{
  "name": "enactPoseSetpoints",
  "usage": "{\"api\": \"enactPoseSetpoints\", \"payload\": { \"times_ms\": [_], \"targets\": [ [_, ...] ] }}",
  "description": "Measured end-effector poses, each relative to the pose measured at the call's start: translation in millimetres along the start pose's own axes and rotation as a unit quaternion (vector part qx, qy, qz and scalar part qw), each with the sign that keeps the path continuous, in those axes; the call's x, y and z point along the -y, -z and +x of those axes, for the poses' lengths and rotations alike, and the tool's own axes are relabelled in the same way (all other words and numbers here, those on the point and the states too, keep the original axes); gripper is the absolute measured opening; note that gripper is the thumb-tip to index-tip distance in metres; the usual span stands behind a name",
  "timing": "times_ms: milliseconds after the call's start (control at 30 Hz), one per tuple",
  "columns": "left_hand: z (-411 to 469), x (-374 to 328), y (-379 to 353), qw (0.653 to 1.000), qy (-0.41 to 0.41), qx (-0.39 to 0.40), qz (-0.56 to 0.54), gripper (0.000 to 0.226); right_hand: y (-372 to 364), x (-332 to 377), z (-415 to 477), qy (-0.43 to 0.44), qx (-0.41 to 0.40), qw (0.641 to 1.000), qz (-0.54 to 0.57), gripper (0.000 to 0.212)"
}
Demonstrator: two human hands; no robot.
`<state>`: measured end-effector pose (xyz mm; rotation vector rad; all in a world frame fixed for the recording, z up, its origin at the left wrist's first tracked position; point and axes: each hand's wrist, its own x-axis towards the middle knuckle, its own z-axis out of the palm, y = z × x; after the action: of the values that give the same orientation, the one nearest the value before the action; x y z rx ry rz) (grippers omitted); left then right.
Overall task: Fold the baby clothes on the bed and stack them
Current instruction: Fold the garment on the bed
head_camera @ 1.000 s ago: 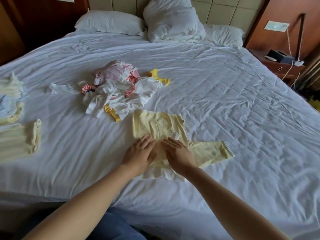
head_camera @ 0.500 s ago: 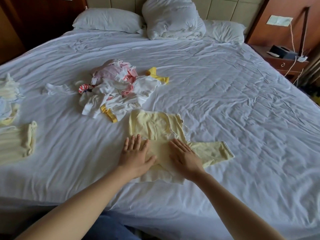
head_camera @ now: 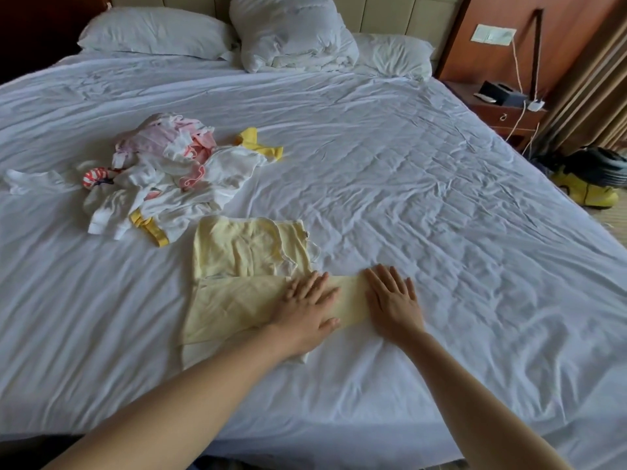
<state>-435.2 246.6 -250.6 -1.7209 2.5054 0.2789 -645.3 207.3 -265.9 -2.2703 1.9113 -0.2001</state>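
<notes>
Yellow garment [head_camera: 237, 252] on bed [head_camera: 441, 198]; left grip [head_camera: 307, 310] flat-palmed atop it, right grip [head_camera: 393, 300] flat-palmed touching its right edge, neither grasping.

Large bed [head_camera: 441, 198], wrinkled white cotton sheet, is carrying:

- Pale yellow cotton baby garment [head_camera: 244, 252], partly folded, is lying flat close to the near edge.
- Left hand [head_camera: 305, 310] is pressing flat on the garment's right part. Right hand [head_camera: 393, 300] is resting flat at the garment's right end.
- Loose heap of white, pink and yellow baby clothes [head_camera: 176, 184] is lying just beyond the garment, to its left.
- Small crumpled white garment [head_camera: 30, 179] is lying beyond the yellow garment, far to its left.
- Flat white pillow [head_camera: 156, 33], bunched white duvet [head_camera: 291, 32] and second white pillow [head_camera: 393, 54] are sitting well beyond the garment, at the head end.
</notes>
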Motion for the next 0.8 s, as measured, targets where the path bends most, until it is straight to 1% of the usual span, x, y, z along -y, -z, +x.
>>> {"api": "enactPoseSetpoints", "payload": {
  "times_ms": [67, 100, 167, 233, 367, 467, 533, 567, 600, 667, 700, 733, 767, 800],
  "targets": [
    [1.9, -2.0, -4.7, 1.000, 0.001, 0.006, 0.017, 0.064, -1.2, -0.7, 3.0, -0.012, -0.017, 1.000, -0.004, 0.071],
    [2.6, -2.1, -6.3, 1.000, 0.000, 0.007, 0.028, 0.064, 0.5, -0.6, 4.3, -0.020, -0.025, 0.999, -0.008, 0.064],
    [3.8, -2.0, -9.2, 0.999, -0.002, 0.007, 0.045, 0.075, 5.3, -1.1, 9.2, -0.030, -0.038, 0.999, -0.015, 0.047],
    [4.2, -2.2, -11.0, 0.999, -0.005, 0.007, 0.044, 0.086, 12.5, -1.0, 15.9, -0.032, -0.041, 0.999, -0.007, 0.041],
    [6.3, 0.1, -14.2, 0.999, -0.008, 0.013, 0.028, 0.086, 26.5, -2.1, 29.3, -0.079, -0.009, 0.995, 0.059, 0.036],
    [7.5, 1.8, -13.2, 0.999, -0.010, 0.029, 0.020, 0.088, 35.5, -2.1, 32.3, -0.118, -0.007, 0.989, 0.091, 0.033],
    [7.7, 1.8, -10.1, 0.999, -0.006, 0.041, 0.005, 0.085, 39.5, -1.5, 31.2, -0.132, -0.005, 0.987, 0.095, 0.020],
    [8.1, 2.2, -7.4, 0.999, -0.002, 0.051, -0.011, 0.080, 41.8, -1.0, 30.8, -0.133, -0.002, 0.986, 0.095, 0.015],
    [9.3, 4.0, -4.9, 0.997, 0.001, 0.060, -0.041, 0.075, 45.0, 0.3, 30.7, -0.132, 0.003, 0.987, 0.097, 0.014],
    [9.0, 7.1, 5.3, 0.990, 0.000, 0.061, -0.125, 0.073, 54.2, 7.4, 29.7, -0.126, 0.004, 0.986, 0.111, 0.017],
    [7.6, 8.7, 11.5, 0.983, -0.001, 0.056, -0.177, 0.069, 60.1, 13.8, 28.7, -0.126, -0.001, 0.984, 0.125, 0.018],
    [6.6, 10.2, 16.8, 0.967, 0.005, 0.048, -0.250, 0.061, 65.9, 21.3, 28.3, -0.126, -0.003, 0.981, 0.145, 0.020],
    [4.6, 11.2, 22.4, 0.936, 0.019, 0.038, -0.348, 0.053, 71.4, 30.0, 28.1, -0.124, 0.000, 0.978, 0.170, 0.020],
    [2.7, 11.7, 27.8, 0.888, 0.036, 0.026, -0.457, 0.048, 75.8, 39.4, 28.4, -0.118, 0.008, 0.973, 0.200, 0.019]
  ]
}}
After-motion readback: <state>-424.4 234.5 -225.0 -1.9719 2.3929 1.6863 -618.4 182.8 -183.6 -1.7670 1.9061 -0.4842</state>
